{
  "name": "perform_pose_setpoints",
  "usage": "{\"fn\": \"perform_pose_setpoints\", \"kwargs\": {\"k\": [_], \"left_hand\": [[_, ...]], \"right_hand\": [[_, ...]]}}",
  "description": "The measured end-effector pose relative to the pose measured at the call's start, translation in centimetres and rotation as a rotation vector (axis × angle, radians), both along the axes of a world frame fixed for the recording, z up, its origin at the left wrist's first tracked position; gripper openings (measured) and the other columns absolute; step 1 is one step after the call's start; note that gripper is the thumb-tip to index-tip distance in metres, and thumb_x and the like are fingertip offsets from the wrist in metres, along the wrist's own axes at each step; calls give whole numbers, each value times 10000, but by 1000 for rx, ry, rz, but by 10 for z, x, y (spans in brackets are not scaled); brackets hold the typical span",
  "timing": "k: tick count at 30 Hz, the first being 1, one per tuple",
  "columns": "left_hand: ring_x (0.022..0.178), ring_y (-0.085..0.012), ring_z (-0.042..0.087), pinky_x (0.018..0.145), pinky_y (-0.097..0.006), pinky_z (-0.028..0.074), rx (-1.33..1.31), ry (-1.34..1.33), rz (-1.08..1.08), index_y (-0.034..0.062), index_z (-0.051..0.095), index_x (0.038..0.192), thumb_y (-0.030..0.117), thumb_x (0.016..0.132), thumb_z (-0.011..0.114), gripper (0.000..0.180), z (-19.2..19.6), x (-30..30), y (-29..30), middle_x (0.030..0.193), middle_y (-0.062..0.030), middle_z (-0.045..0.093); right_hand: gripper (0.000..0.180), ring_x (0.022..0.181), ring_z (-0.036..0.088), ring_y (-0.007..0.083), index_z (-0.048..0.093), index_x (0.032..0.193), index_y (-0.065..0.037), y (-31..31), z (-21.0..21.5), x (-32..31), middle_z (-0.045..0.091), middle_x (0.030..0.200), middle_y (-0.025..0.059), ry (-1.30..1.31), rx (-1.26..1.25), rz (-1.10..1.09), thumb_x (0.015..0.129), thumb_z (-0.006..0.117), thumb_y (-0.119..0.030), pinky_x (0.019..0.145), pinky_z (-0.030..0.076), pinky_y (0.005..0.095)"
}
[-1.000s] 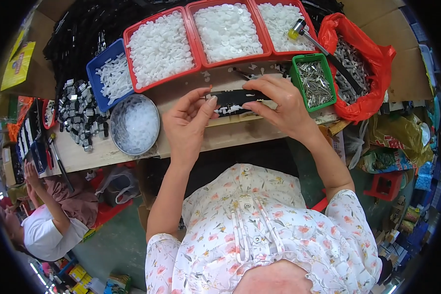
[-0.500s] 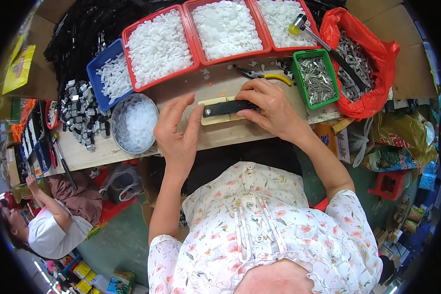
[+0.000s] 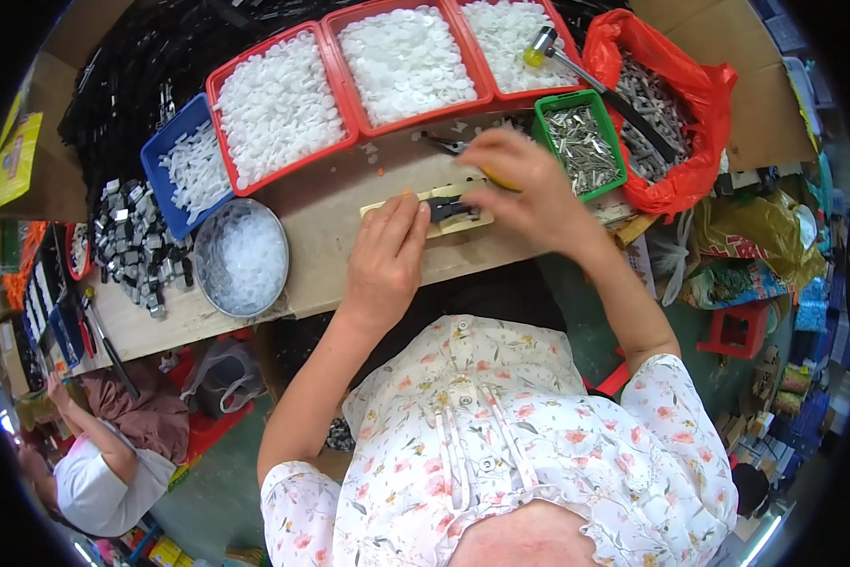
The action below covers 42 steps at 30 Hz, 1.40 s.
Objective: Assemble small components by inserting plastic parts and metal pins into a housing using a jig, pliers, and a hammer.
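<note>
My left hand lies over the left part of a cream-coloured holding block, its fingers pressed together on a black bar-shaped piece set in the block. Past my fingertips the right part of the black piece shows; the rest is under my hand. Over the block's right end is my right hand, smeared by motion, so its fingers cannot be read. Pliers with a yellow handle lie just behind the block, partly hidden by my right hand.
Red trays of white plastic pieces stand at the back, a blue tray and a metal bowl at left. At right are a green tray of metal pins and a red bag with a hammer across it. Another person sits lower left.
My left hand has moved from beside the block onto the black piece. The right hand has let go of its end and lifted toward the pliers. The view has shifted slightly.
</note>
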<state>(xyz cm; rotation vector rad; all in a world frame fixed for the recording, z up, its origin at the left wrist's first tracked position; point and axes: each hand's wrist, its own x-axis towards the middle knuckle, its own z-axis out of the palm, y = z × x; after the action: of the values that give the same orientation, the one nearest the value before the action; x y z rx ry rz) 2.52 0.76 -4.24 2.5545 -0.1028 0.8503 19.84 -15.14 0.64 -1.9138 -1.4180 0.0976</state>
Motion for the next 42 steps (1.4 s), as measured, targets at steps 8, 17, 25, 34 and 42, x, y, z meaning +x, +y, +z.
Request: {"fn": "perform_pose_setpoints", "kwargs": {"k": [8,17,25,34,42], "left_hand": [[1075,-354,620,906,-457,501,86,-16,-56,-130,637,1119,-47,774,665,356,-3,6,3,1164,-232,611],[1077,-361,622,916,-459,498,145,21,-48,-124,635,1126,-59,763,644,369,-2,3,4,1185,-238,614],[1064,-353,628,907,-451,506,170,39,-39,-124,633,1122,-38,763,653,369,0,1,6,1185,-232,616],[1051,-335,633,877,-447,513,174,-11,-35,-118,650,1085,-7,763,649,341,0,5,5,1122,-221,624],[1068,-339,627,897,-441,515,213,-7,-34,-124,655,1079,16,706,650,398,-2,4,4,1133,-225,624]], "right_hand": [[221,957,640,378,646,1084,-12,-73,12,125,637,1028,154,-543,-331,-642,903,671,-136,805,511,445],[202,967,603,399,597,1051,4,-77,25,125,585,1012,183,-491,-332,-536,889,639,-110,808,481,461],[184,752,607,391,524,1078,-2,-79,44,25,594,849,200,164,-279,-289,950,612,-100,681,489,418],[303,760,676,343,578,1245,-19,-68,65,-39,661,879,184,-62,-43,-128,948,619,-66,676,528,381],[349,832,671,407,564,1288,-28,-67,41,-45,683,943,209,-56,-310,-154,944,614,-61,686,533,455]]}}
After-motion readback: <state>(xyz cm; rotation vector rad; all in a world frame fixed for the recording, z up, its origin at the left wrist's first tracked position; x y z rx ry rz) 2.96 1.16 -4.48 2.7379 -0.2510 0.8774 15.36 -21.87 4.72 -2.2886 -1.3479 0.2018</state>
